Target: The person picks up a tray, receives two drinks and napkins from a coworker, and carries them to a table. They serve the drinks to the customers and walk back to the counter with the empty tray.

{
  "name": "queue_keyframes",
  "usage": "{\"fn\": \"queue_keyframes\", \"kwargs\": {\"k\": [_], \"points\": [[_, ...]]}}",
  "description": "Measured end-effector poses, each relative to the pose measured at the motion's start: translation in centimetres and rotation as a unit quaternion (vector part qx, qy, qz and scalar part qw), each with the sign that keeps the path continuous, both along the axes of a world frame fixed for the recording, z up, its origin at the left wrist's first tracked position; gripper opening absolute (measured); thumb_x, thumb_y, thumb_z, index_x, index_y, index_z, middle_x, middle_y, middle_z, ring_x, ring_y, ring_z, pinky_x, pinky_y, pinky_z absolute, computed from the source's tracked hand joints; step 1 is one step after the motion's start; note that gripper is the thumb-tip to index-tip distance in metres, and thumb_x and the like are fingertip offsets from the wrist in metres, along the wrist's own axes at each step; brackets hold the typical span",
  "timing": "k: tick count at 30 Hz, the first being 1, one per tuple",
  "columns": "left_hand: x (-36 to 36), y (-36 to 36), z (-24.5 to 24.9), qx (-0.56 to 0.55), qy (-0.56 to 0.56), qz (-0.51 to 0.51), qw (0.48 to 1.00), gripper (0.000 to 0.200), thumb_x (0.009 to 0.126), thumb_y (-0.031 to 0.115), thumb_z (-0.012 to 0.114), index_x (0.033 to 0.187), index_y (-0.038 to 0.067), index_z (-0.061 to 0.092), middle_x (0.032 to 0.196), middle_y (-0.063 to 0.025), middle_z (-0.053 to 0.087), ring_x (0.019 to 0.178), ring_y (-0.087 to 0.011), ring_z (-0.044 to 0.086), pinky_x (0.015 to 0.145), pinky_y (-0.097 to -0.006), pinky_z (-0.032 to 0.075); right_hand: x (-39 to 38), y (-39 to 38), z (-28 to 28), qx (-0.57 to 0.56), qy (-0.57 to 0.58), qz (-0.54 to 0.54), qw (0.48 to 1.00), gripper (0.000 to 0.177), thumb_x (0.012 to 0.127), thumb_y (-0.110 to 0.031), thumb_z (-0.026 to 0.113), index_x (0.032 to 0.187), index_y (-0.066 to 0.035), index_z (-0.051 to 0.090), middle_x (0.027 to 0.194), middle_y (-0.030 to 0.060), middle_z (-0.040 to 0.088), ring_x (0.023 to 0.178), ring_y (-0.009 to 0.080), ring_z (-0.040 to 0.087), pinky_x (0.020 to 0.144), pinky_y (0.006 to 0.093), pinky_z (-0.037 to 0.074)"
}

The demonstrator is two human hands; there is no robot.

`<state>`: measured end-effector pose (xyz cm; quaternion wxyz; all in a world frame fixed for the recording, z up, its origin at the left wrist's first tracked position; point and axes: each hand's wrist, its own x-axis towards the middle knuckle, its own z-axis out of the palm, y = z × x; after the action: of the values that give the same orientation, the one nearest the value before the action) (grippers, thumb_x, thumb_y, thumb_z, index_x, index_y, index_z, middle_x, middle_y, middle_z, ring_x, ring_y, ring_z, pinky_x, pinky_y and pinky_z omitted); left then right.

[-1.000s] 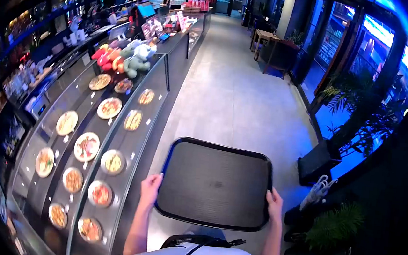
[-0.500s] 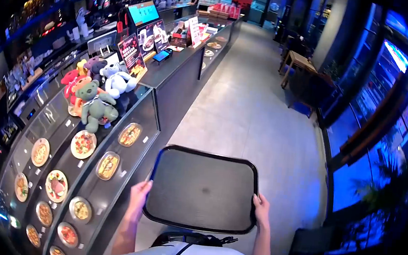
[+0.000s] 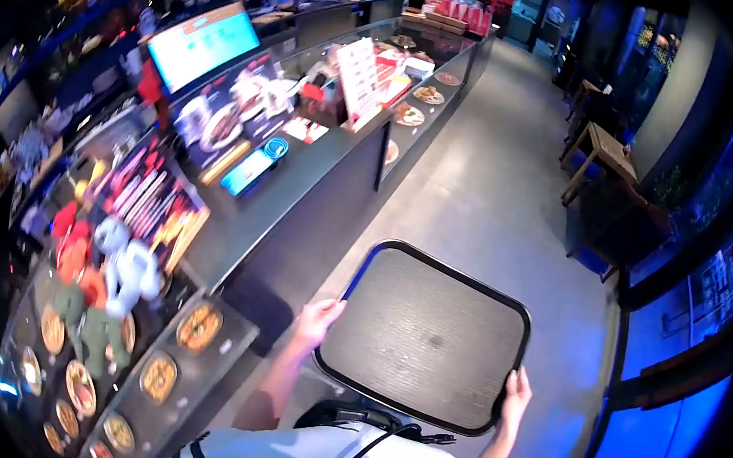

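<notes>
A black rectangular serving tray (image 3: 393,319) is held out level in front of my body, with nothing lying on it. Gripping its left edge is my left hand (image 3: 316,322), the thumb near the rim. On the opposite short side, my right hand (image 3: 518,394) holds the right edge, its fingers partly hidden under the tray. A white garment with dark stripes and a black strap shows below the tray.
Along the left runs a dark counter (image 3: 300,188) with a glass case of food plates (image 3: 199,326), teddy bears (image 3: 123,269), menu boards (image 3: 147,192) and a lit screen (image 3: 204,45). Wooden tables (image 3: 604,152) line the window side at right. A grey floor aisle (image 3: 486,161) leads ahead between them.
I have moved forward along the counter; the screen and menu boards are closer. The view has turned, so the tray sits further right and tilted in the picture, still in both hands.
</notes>
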<state>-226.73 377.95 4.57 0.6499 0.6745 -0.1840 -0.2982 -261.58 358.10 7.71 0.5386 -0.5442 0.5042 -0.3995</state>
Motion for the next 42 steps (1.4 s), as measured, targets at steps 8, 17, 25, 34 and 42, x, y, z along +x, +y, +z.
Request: {"fn": "queue_keyframes", "kwargs": {"k": [8, 17, 25, 34, 42], "points": [[12.8, -31.5, 0.6, -0.061, 0.020, -0.018, 0.998, 0.025, 0.087, 0.019, 0.058, 0.091, -0.005, 0.064, 0.073, 0.0038, 0.055, 0.067, -0.0030, 0.046, 0.060, -0.0189, 0.038, 12.6, -32.0, -4.6, -0.057, 0.030, -0.002, 0.998, 0.038, 0.091, -0.012, 0.051, 0.125, 0.005, 0.045, 0.108, 0.0091, 0.059, 0.094, 0.0133, 0.055, 0.084, 0.0259, 0.043], [30.1, -58.8, 2.2, -0.069, 0.056, 0.097, 0.991, 0.024, 0.091, 0.019, 0.052, 0.094, -0.002, 0.063, 0.078, -0.0045, 0.064, 0.066, -0.0099, 0.059, 0.062, -0.0215, 0.046, 37.9, -67.9, 0.1, -0.029, 0.000, 0.158, 0.987, 0.034, 0.091, -0.012, 0.050, 0.122, 0.003, 0.049, 0.103, 0.0061, 0.061, 0.092, 0.0103, 0.053, 0.084, 0.0240, 0.042], [46.5, -93.5, 2.0, -0.067, -0.001, -0.009, 0.998, 0.024, 0.089, 0.017, 0.055, 0.097, -0.004, 0.063, 0.085, 0.0006, 0.062, 0.078, -0.0042, 0.053, 0.072, -0.0197, 0.042, 48.2, -97.0, 0.9, -0.010, 0.000, 0.068, 0.998, 0.038, 0.090, -0.012, 0.051, 0.124, 0.003, 0.047, 0.113, 0.0083, 0.058, 0.102, 0.0138, 0.053, 0.092, 0.0265, 0.038], [55.5, -136.2, -0.1, -0.057, -0.006, -0.135, 0.989, 0.030, 0.090, 0.022, 0.055, 0.105, -0.002, 0.061, 0.085, 0.0012, 0.062, 0.075, -0.0049, 0.053, 0.069, -0.0200, 0.043, 51.0, -128.3, -2.8, -0.033, -0.027, -0.065, 0.997, 0.036, 0.091, -0.009, 0.049, 0.124, 0.004, 0.047, 0.113, 0.0089, 0.058, 0.101, 0.0133, 0.052, 0.091, 0.0258, 0.038], [64.9, -161.2, 3.5, -0.023, 0.033, -0.054, 0.998, 0.024, 0.088, 0.018, 0.058, 0.098, -0.004, 0.062, 0.088, -0.0033, 0.064, 0.078, -0.0076, 0.056, 0.072, -0.0200, 0.043, 64.4, -161.0, 0.4, 0.009, -0.064, 0.036, 0.997, 0.036, 0.091, -0.012, 0.050, 0.124, 0.003, 0.047, 0.109, 0.0060, 0.059, 0.096, 0.0117, 0.054, 0.086, 0.0246, 0.041]]}}
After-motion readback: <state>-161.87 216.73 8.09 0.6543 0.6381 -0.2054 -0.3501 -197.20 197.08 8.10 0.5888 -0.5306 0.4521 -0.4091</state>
